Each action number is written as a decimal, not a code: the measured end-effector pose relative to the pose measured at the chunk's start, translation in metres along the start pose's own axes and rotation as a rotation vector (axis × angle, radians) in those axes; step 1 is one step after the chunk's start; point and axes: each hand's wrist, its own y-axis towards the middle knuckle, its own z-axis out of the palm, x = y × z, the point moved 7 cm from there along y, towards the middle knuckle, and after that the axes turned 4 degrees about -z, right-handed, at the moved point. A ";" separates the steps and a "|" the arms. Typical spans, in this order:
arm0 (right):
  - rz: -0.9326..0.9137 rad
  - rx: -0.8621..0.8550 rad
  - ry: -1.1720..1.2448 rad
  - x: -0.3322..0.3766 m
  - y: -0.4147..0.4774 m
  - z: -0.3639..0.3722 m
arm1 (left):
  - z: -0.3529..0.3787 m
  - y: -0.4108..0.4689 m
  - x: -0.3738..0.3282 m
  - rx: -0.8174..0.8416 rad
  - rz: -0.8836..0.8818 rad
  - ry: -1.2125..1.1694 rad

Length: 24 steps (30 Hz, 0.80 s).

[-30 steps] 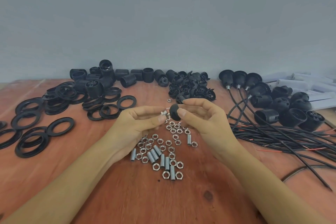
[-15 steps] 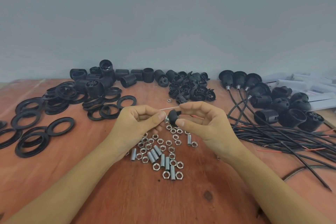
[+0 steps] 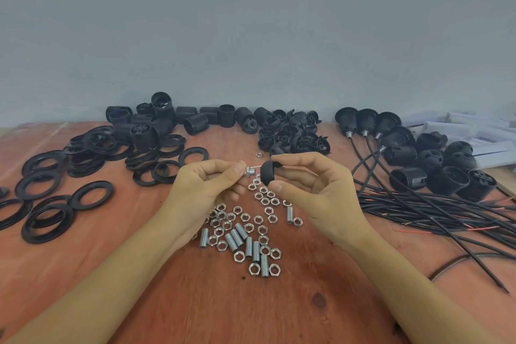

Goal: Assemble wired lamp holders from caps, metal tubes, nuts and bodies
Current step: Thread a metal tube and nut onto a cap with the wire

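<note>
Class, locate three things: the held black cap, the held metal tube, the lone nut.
black cap (image 3: 267,173): head view, domed side.
metal tube (image 3: 249,171): head view, nut end.
lone nut (image 3: 257,155): head view, its rim.

The left forearm (image 3: 111,274) and right forearm (image 3: 413,282) are extended inward from the lower corners, so that the hands are held close together without touching. The left hand (image 3: 206,184) is curled, a small metal tube (image 3: 249,171) pinched at its fingertips. A black cap (image 3: 267,172) is gripped by the right hand (image 3: 315,190) between forefinger above and thumb below, facing the left hand.
</note>
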 end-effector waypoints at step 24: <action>0.160 -0.009 -0.198 -0.009 -0.002 0.000 | 0.018 -0.012 -0.014 0.165 0.371 0.257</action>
